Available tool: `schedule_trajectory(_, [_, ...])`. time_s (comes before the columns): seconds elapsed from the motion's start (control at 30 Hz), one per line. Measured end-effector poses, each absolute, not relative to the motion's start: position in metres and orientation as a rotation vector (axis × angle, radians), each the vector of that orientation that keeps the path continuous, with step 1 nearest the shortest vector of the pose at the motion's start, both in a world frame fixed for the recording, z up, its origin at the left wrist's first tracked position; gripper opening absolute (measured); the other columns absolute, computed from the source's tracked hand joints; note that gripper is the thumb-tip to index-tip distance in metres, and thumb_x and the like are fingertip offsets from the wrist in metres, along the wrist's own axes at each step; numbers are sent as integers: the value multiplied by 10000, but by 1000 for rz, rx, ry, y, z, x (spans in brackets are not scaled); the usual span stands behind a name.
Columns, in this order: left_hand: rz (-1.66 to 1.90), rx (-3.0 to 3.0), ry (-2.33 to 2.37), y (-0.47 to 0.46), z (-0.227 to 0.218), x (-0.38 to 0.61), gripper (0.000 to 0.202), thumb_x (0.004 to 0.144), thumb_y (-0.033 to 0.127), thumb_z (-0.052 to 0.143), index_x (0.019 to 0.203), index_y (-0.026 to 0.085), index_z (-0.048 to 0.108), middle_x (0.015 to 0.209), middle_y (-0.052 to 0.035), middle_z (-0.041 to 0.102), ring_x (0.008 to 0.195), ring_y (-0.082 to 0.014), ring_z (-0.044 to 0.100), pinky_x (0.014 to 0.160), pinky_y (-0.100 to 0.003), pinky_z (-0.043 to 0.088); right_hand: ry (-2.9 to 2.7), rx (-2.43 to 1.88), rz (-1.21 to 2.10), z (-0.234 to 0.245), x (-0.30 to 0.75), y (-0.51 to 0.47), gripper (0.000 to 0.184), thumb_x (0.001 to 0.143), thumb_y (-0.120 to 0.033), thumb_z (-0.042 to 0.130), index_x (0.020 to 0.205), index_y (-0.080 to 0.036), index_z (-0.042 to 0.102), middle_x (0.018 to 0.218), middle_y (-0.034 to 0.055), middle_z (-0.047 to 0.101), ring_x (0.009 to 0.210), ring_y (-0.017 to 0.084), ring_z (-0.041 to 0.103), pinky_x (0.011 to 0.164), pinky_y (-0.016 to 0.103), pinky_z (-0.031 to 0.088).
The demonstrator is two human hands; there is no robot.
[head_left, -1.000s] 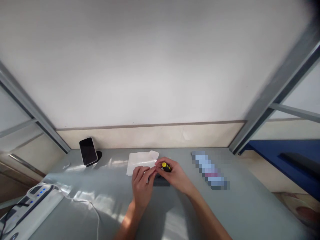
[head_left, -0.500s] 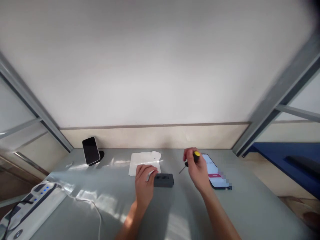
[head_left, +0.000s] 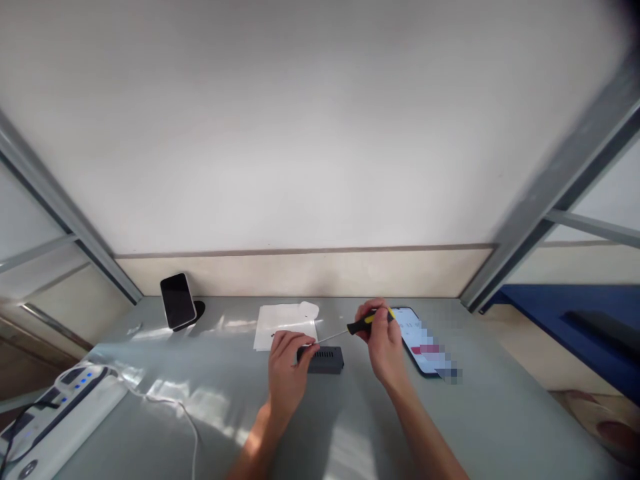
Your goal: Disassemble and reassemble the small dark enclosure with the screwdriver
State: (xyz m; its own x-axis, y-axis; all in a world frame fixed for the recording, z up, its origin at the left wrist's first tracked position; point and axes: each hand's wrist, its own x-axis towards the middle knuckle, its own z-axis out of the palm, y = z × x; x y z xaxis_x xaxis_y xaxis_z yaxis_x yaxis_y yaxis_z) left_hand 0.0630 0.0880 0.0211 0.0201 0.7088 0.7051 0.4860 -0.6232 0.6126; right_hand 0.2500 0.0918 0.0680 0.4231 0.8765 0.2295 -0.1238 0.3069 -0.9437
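My right hand point(head_left: 384, 343) is closed around a screwdriver point(head_left: 361, 325) with a black and yellow handle. Its thin metal shaft slants left and slightly down, and the tip reaches the fingertips of my left hand point(head_left: 287, 367). The left thumb and forefinger are pinched together over the left end of a dark grey box point(head_left: 327, 362) with a row of slots on top. Whatever small thing lies in that pinch is hidden. Behind the left hand lie white sheets of paper point(head_left: 273, 318), carrying a few small dark specks.
Right of my right hand a lit smartphone point(head_left: 413, 337) lies flat, partly pixelated. A black-screened device on a stand point(head_left: 179, 301) is at the back left. A white power strip point(head_left: 75, 427) with blue lights and a white cable point(head_left: 187, 413) occupy the left. Metal posts flank the desk.
My right hand has moved left and turned the screwdriver, bringing its tip from the open desk to the left fingertips. The left hand has stayed at the box.
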Motion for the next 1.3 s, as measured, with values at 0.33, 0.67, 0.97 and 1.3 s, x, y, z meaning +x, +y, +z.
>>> schedule_trajectory(0.33, [1706,2083,1208,86,25,64,137,997,254,688,894,243,777,855,-17,775,854,-203,660,790,-330,562,-866,-1064,809,60,253,95,555,930,-785,528,852,-238,577,817,2,569,686,150,536,532,212,457])
schedule_trajectory(0.67, [1779,2112,1144,84,28,62,83,973,219,728,913,246,779,834,-2,773,826,-193,642,782,-324,544,-839,-1071,801,62,249,99,601,908,-828,495,808,-240,562,731,-10,585,589,139,537,501,234,453])
schedule_trajectory(0.97, [1789,2124,1128,84,28,63,94,980,212,719,913,247,776,825,-2,776,808,-191,638,762,-322,545,-878,-1070,821,62,251,99,574,925,-800,504,830,-238,573,762,2,582,606,143,535,506,230,461])
schedule_trajectory(1.3, [1760,2110,1153,82,27,66,127,986,255,702,877,244,767,799,-7,767,781,-191,651,731,-317,552,-884,-1111,820,70,250,95,559,884,-808,574,883,-250,552,825,-8,569,660,137,530,549,215,489])
